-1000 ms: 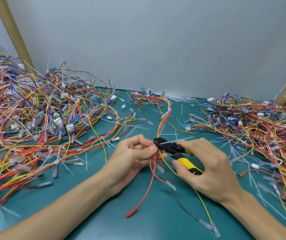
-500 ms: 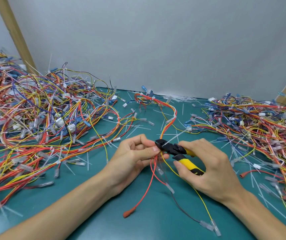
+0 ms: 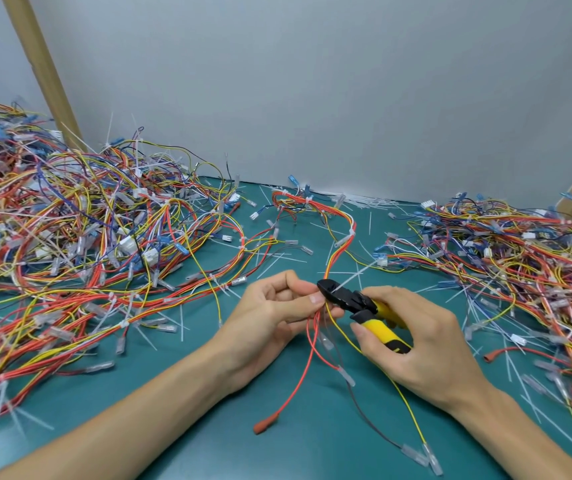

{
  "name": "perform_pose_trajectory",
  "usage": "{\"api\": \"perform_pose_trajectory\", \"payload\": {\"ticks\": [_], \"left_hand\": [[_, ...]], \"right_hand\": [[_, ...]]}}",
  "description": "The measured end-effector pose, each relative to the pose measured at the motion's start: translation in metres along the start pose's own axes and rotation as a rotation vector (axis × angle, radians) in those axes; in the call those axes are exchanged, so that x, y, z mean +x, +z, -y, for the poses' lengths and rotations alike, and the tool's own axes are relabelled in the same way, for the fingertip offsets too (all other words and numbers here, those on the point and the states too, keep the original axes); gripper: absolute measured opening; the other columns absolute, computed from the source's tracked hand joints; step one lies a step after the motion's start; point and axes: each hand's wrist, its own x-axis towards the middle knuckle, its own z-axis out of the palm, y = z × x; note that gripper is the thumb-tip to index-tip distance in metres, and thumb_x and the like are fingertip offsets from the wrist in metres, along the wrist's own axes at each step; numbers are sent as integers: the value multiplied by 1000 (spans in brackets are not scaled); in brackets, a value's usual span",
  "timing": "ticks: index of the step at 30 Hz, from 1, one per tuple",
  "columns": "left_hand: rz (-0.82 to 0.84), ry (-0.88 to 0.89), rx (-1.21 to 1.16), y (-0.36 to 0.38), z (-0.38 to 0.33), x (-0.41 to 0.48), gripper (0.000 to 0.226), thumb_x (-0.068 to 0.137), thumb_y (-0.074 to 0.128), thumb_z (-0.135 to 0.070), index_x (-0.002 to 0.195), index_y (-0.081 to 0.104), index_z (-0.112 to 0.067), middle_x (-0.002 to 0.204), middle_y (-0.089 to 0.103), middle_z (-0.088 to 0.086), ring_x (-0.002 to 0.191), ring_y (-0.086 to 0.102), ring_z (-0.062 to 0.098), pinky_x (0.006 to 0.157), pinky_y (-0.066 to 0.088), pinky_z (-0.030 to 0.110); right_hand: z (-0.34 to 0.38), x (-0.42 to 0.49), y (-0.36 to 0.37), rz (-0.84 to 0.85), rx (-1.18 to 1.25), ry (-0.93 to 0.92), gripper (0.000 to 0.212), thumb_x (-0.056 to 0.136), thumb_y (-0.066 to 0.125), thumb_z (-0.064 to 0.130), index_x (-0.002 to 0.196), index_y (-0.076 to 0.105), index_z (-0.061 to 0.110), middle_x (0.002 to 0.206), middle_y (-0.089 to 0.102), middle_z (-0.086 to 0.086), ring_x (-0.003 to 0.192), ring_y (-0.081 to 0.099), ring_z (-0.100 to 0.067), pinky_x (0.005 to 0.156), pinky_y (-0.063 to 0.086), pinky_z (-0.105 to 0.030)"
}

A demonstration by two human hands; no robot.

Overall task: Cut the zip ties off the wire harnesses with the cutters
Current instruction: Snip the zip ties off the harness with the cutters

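zip tie [image 3: 351, 279], thin and white, sticks up and to the right out of the black tips of the cutters [image 3: 348, 297], just past the left thumb tip. the tips look closed on it. the harness [image 3: 339, 249] is a bunch of red, orange and yellow wires. it comes from far beyond the fingers down into the left hand [image 3: 270, 317]. its loose ends hang below the fingers onto the green table [image 3: 298, 427]. the left hand pinches the wires between thumb and curled fingers, right beside the cutter tips. the right hand [image 3: 426, 344] has its fingers wrapped round the yellow handles. a big left pile [image 3: 87, 254] of wires lies out past the left hand. a right pile [image 3: 519, 258] lies past the right hand. cut ties [image 3: 181, 322] lie on the table around both hands.
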Motion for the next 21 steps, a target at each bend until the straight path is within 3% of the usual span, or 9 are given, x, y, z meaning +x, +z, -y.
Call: {"api": "perform_pose_trajectory", "payload": {"ticks": [13, 18, 21], "left_hand": [[22, -15, -10, -1, 2, 2, 15, 76, 70, 3, 77, 62, -8, 96, 69, 25, 81, 71, 34, 79, 57, 35], [76, -66, -5, -1, 1, 3, 26, 80, 66, -3, 106, 62, 1, 99, 70, 23, 86, 72, 28, 77, 57, 30], [111, -89, 28, 0, 0, 3, 33, 84, 66, -6, 113, 60, 8, 97, 70, 21, 87, 72, 26, 76, 56, 29]], "right_hand": [[1, -1, -1, 13, -10, 24, 30, 85, 60, 49, 106, 63, 27, 89, 62, 14, 80, 59, -7, 71, 48, -26], [3, 0, -1, 29, 14, 61, 25, 84, 59, 51, 101, 61, 32, 80, 56, 17, 69, 53, -3, 62, 43, -15], [2, -1, -1, 21, 5, 74, 26, 84, 60, 52, 101, 61, 31, 79, 56, 16, 67, 53, -5, 60, 45, -21]]}}
